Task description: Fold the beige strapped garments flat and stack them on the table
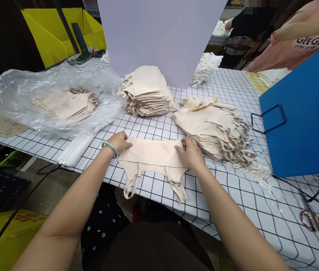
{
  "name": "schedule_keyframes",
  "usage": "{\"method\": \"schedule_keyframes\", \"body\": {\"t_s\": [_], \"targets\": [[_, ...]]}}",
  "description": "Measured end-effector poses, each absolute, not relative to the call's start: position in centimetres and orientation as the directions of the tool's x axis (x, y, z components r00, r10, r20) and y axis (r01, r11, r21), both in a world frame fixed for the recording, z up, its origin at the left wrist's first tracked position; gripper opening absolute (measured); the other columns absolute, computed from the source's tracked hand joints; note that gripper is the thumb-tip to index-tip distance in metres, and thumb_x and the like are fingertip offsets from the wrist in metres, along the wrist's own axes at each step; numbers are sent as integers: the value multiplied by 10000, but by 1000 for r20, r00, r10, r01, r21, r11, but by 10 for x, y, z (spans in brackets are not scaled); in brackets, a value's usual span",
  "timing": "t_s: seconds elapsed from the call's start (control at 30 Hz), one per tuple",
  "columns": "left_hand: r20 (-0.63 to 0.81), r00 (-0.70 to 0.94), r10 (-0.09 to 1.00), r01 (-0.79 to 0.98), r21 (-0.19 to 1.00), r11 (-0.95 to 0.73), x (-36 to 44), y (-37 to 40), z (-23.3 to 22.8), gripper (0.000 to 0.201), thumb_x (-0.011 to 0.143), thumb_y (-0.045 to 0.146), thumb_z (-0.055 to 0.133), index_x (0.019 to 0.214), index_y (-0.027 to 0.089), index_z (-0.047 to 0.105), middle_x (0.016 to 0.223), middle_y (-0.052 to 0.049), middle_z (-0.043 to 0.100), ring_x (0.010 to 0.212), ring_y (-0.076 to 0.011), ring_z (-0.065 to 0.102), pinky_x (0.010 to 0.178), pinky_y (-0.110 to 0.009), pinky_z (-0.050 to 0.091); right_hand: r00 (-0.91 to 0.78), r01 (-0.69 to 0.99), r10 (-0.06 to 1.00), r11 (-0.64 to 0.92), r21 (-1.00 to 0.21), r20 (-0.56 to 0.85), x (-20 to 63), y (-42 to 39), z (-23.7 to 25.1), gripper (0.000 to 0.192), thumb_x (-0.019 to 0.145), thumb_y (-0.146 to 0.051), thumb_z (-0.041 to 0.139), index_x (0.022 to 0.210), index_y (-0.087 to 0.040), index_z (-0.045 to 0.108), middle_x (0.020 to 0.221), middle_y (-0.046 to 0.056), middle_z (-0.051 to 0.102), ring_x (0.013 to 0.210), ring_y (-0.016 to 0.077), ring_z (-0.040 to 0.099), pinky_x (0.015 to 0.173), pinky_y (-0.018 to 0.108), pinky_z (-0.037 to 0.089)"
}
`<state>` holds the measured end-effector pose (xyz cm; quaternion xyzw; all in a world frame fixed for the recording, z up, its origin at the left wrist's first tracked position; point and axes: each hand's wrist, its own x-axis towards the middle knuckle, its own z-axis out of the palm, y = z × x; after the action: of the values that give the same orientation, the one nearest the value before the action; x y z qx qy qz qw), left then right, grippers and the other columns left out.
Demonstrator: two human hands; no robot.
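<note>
A beige strappy camisole top (154, 152) lies flat on the checked cloth, its two thin straps pointing toward me and hanging near the table's front edge. My left hand (119, 143), with a green bangle on the wrist, pinches the top's left far corner between thumb and fingers. At the opposite corner my right hand (190, 151) grips the fabric, thumb on top and fingers curled at the edge. Just beyond stands a neat stack of beige tops (148, 90). Close to my right hand is a looser pile of beige tops (213, 128) with straps bunched at its right.
A clear plastic bag (15, 90) with folded tops inside lies at the left, near a white lamp-like bar (76, 150). A lilac panel (162, 34) rises behind; a blue board (303, 113) stands right. Scissors (314, 222) lie at front right. Other people (297, 49) are behind.
</note>
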<state>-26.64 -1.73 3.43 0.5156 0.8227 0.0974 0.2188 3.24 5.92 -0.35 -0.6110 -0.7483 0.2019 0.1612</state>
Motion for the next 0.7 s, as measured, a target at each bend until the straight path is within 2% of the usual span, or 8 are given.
{"method": "schedule_keyframes", "body": {"t_s": [0.13, 0.23, 0.33, 0.4, 0.47, 0.57, 0.63, 0.7], "targets": [[-372, -254, 893, 826, 396, 400, -264, -5, 43, 266, 600, 253, 745, 573, 220, 482, 620, -3, 566, 644, -187, 548, 542, -271, 335, -261, 836, 944, 118, -536, -200, 32, 77, 9, 155, 743, -315, 689, 746, -201, 584, 699, 15, 595, 682, 183, 541, 635, 312, 383], [-329, -209, 921, 736, 567, 369, -257, -14, 49, 225, 583, 177, 687, 563, 210, 466, 576, 26, 507, 587, -146, 491, 515, -251, 319, -315, 796, 931, 153, -586, -185, 37, 74, 20, 185, 720, -276, 682, 656, -214, 520, 618, -23, 537, 605, 142, 483, 568, 285, 354], [-207, -180, 962, 457, 848, 267, -254, -39, 69, 215, 621, 200, 677, 638, 203, 463, 595, 44, 485, 562, -114, 475, 503, -220, 340, -369, 529, 927, 153, -835, -64, 46, 61, 41, 152, 758, -313, 670, 805, -223, 556, 626, -41, 555, 569, 127, 490, 520, 260, 367], [-113, -169, 979, 281, 947, 158, -255, -59, 94, 234, 659, 230, 712, 712, 208, 486, 611, 47, 520, 565, -114, 513, 505, -218, 390, -387, 248, 919, 186, -951, 79, 51, 51, 64, 241, 769, -336, 698, 959, -232, 593, 700, -30, 627, 620, 142, 568, 548, 268, 442], [17, -179, 984, 201, 979, 20, -255, -78, 124, 241, 688, 228, 757, 813, 215, 552, 694, 32, 619, 646, -140, 599, 560, -249, 485, -354, 61, 897, 304, -951, 264, 53, 41, 92, 307, 766, -314, 733, 1048, -249, 630, 840, -10, 691, 778, 168, 649, 676, 313, 531], [229, -236, 944, 225, 958, -177, -252, -109, 166, 241, 730, 198, 784, 943, 214, 674, 916, 2, 720, 875, -184, 669, 785, -339, 580, -257, -71, 834, 488, -870, 489, 53, 23, 129, 210, 788, -243, 743, 994, -260, 708, 960, -3, 720, 939, 179, 672, 862, 360, 552], [300, -294, 908, 270, 937, -222, -248, -131, 184, 206, 751, 195, 780, 949, 217, 729, 956, 8, 733, 927, -192, 669, 871, -366, 573, -241, -108, 810, 524, -845, 534, 55, 6, 145, 171, 805, -222, 746, 968, -270, 737, 971, -6, 729, 939, 173, 679, 878, 358, 561], [292, -347, 891, 299, 935, -190, -246, -153, 194, 181, 766, 214, 775, 944, 232, 751, 922, 22, 738, 891, -191, 674, 845, -362, 574, -267, -109, 815, 504, -857, 514, 60, -14, 152, 164, 819, -247, 749, 977, -288, 746, 979, -8, 732, 940, 171, 683, 867, 351, 575]]}}
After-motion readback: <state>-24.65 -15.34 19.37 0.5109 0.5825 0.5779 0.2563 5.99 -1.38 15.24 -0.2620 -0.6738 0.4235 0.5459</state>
